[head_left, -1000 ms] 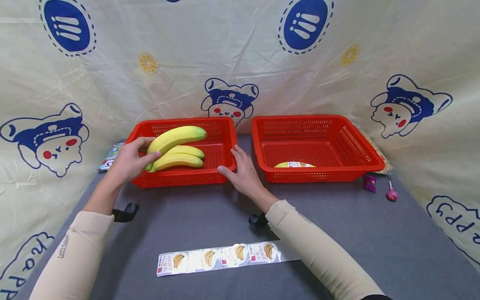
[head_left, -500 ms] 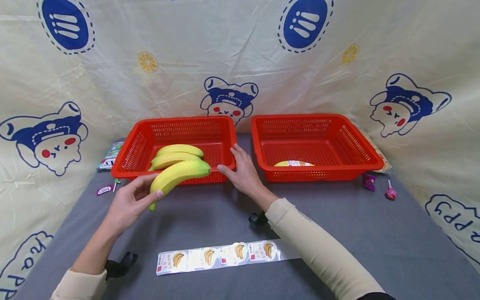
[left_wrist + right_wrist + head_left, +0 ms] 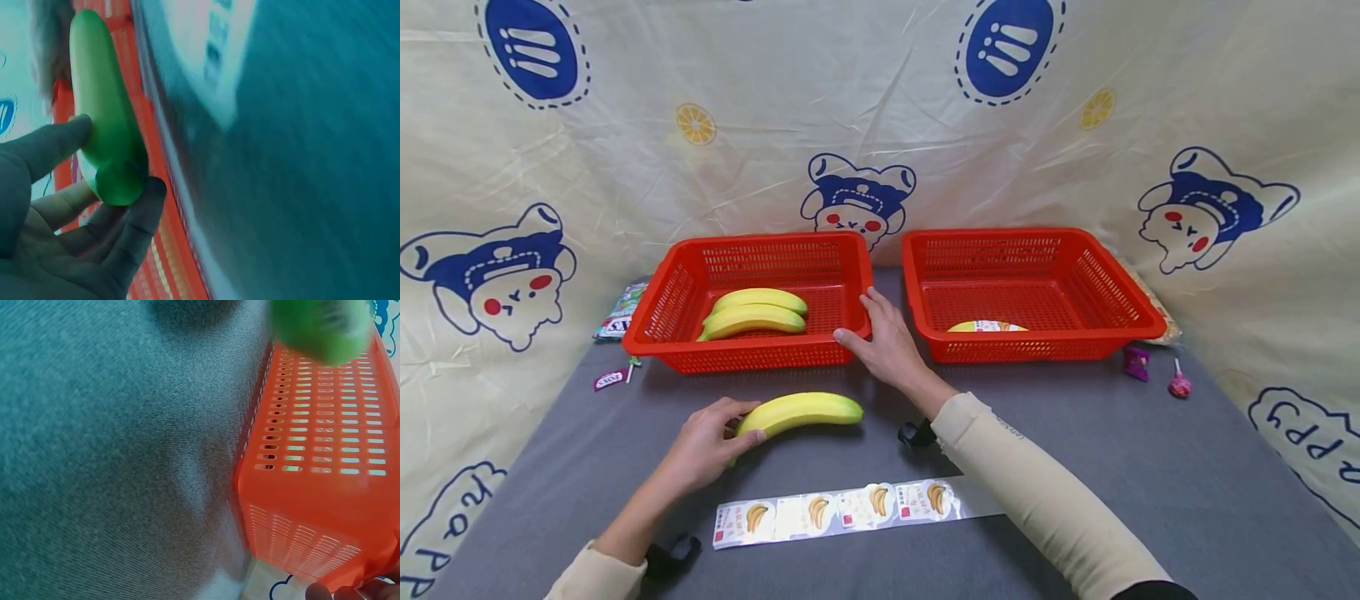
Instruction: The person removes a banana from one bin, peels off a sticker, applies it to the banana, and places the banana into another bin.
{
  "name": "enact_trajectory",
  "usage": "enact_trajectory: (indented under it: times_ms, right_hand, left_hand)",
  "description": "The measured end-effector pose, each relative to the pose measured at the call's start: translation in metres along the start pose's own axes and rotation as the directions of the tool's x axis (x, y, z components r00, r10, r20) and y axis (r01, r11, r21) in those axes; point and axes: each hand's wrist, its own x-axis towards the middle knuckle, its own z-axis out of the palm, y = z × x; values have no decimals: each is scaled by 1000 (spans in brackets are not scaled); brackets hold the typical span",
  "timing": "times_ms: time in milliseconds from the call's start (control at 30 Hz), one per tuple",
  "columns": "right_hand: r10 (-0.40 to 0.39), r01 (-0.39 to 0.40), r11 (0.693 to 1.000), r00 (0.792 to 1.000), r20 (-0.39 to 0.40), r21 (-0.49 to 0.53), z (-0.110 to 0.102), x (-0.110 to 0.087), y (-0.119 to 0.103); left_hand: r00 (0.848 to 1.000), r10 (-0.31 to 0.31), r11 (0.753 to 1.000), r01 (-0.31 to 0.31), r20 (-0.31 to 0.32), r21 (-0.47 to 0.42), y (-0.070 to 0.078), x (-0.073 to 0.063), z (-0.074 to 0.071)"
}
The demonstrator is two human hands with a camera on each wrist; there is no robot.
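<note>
My left hand [image 3: 707, 437] pinches a yellow banana [image 3: 805, 410] at one end, its greenish tip pointing right, low over the table in front of the left red basket [image 3: 760, 360]. In the left wrist view the thumb lies on one side of the banana [image 3: 103, 106] and fingers on the other. My right hand [image 3: 887, 346] holds the right front corner of that basket; in the right wrist view its fingertips [image 3: 347, 594] show at the basket [image 3: 319, 506]. Two more bananas [image 3: 756, 318] lie inside the left basket.
A second red basket [image 3: 1030, 350] on the right holds a banana with a label [image 3: 988, 326]. A strip of banana stickers [image 3: 842, 515] lies in front, partly under the right forearm. Candy [image 3: 1137, 364], a lollipop [image 3: 1180, 386] and snack packs [image 3: 622, 312] lie at the sides.
My left hand has lifted the banana out of the left basket and brought it forward and right, down close over the table. The right hand has stayed at the basket corner.
</note>
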Motion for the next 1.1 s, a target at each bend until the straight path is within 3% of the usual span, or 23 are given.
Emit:
enact_trajectory:
  times_ms: [267, 567, 767, 1100]
  right_hand:
    - [12, -12, 1000, 1000, 8, -18, 0, 0, -2]
    - [-12, 13, 999, 1000, 8, -34, 0, 0, -2]
    - [-17, 17, 999, 1000, 2, -35, -1, -1, -2]
    - [4, -4, 999, 1000, -4, -38, -1, -2, -2]
  left_hand:
    - [997, 38, 998, -41, 68, 42, 23, 22, 21]
    - [992, 52, 995, -41, 115, -96, 45, 41, 44]
    - [991, 64, 986, -45, 116, -158, 52, 47, 54]
    - [983, 65, 989, -40, 172, -145, 59, 50, 62]
